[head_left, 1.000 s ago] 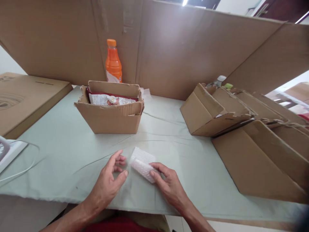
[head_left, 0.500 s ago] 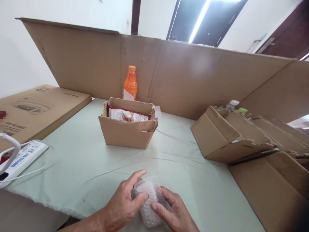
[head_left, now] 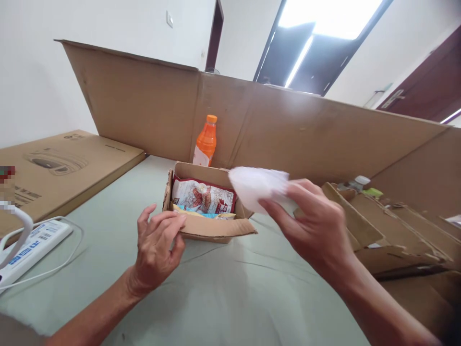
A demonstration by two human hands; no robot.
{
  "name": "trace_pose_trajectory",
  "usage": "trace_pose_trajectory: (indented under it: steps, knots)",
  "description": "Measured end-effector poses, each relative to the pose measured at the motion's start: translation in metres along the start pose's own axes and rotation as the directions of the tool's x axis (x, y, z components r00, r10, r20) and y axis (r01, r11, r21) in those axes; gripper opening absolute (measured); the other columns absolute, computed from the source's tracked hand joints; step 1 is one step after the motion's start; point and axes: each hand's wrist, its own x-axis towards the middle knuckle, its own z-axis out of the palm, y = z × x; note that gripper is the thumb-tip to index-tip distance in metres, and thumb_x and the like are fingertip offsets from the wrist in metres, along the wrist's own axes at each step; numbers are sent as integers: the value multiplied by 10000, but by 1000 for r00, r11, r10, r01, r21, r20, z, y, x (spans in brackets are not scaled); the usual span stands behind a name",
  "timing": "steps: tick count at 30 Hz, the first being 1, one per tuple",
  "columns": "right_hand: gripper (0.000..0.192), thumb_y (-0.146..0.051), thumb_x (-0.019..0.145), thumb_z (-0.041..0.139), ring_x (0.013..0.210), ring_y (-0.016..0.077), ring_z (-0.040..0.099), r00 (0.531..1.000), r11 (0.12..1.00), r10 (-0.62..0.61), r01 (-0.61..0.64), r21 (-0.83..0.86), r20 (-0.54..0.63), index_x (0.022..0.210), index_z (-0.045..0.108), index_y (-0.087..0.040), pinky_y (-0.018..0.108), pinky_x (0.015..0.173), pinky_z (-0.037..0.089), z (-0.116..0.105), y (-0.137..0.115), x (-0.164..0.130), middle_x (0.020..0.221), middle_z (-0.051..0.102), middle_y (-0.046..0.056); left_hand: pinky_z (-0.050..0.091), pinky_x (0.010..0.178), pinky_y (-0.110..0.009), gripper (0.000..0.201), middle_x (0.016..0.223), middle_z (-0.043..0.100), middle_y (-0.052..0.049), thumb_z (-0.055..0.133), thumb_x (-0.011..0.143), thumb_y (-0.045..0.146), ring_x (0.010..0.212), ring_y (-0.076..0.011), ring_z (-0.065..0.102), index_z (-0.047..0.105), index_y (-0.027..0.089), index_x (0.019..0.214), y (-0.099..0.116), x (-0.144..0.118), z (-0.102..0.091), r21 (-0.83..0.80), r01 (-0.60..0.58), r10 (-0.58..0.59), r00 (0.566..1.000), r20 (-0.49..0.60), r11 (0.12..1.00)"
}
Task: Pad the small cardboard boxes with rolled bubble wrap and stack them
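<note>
Right now the right hand (head_left: 317, 230) is raised off the table, fingers pinched around a white bubble-wrapped bundle (head_left: 259, 186). Bundle is blurred, so its exact outline is unclear; it sits above the right rim of the small open carton (head_left: 212, 229), not touching it as far as I can tell.

Left hand (head_left: 156, 245) is loosely open, fingers half curled, holding nothing. Fingertips sit at the carton's near-left corner; contact with the front flap can't be confirmed.

Carton is between the two hands, slightly ahead of them. Flaps splay outward. Inside: a red-and-white snack pouch (head_left: 202, 196) leaning on the back wall, with a blue and yellow packet edge in front of it. Free room inside is toward the right end, under the bundle.

Beyond the carton: an orange bottle (head_left: 206, 142) standing upright against the tall cardboard wall (head_left: 144, 103), which closes off the far side.

Right of the right hand: a stack of folded flat cartons (head_left: 392, 230), near the wrist, tight on that side.

Left of the left hand: open green table cover (head_left: 108, 202), then a white power strip (head_left: 30, 245) with cord, and a large flat box (head_left: 65, 168) further out. Near side, between the forearms, is bare cover.
</note>
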Motion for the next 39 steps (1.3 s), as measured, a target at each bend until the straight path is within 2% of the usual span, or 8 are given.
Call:
trace_pose_trajectory:
  steps: [6,11,14,20,23,29,34,39]
  knots:
    - [81,-172,860,660,722,182,629,664,969,-77,225,-100,744,790,698,-188,281,663,397,100,-15,72,710,676,22,394,1104,-580,507,897,763,-13,578,830,18,1031,-234,698,532,254,1277,-2,-9,5,-31,79,-80,995,-54,996]
    - [104,-123,799,683,616,118,599,458,963,-165,268,41,874,733,690,-203,231,534,332,143,-23,71,708,692,-21,381,1120,-556,507,907,759,-16,584,853,16,1087,-228,674,524,249,1299,-9,-9,7,-79,68,-72,996,-46,995]
    - [157,-160,818,694,733,173,666,526,975,-140,223,23,839,965,734,-198,247,605,412,133,-20,73,852,753,23,380,1128,-544,585,1070,721,-75,619,844,40,1190,-257,618,487,219,1386,-14,-2,5,-79,74,-78,996,-44,994]
    - [185,-329,917,594,883,225,695,951,980,194,-200,4,240,978,727,-215,359,835,506,49,25,32,992,768,53,438,1107,-492,643,1382,549,-142,666,881,244,1286,-280,540,422,224,1475,-30,0,-5,-152,458,-463,886,0,876]
    - [222,-410,894,596,798,222,683,905,897,418,-425,121,81,905,709,-219,374,791,531,31,47,-32,881,753,54,456,1090,-518,640,1427,541,-130,664,878,367,1265,-286,566,434,247,1463,-35,-20,-6,-260,682,-656,730,191,683]
    - [511,-451,820,623,985,247,671,799,744,396,-568,351,452,1266,572,-207,386,784,548,100,24,-93,1229,691,118,529,1011,-452,714,1441,550,-136,695,810,514,1289,-294,557,470,217,1419,-44,-27,8,-374,866,-754,482,446,332]
    - [299,-367,859,539,811,217,664,774,737,474,-610,292,421,1099,603,-200,363,729,536,96,17,-93,1039,730,82,559,949,-410,626,1188,694,-125,676,776,529,1113,-269,652,578,146,1262,-26,-2,29,-384,861,-725,495,480,334]
    - [272,-428,892,622,789,244,689,872,875,466,-479,67,147,1055,617,-211,353,694,569,13,26,-206,930,721,73,552,931,-358,506,1285,670,-89,627,871,435,1083,-226,668,582,226,1329,26,-19,29,-424,834,-467,550,693,353]
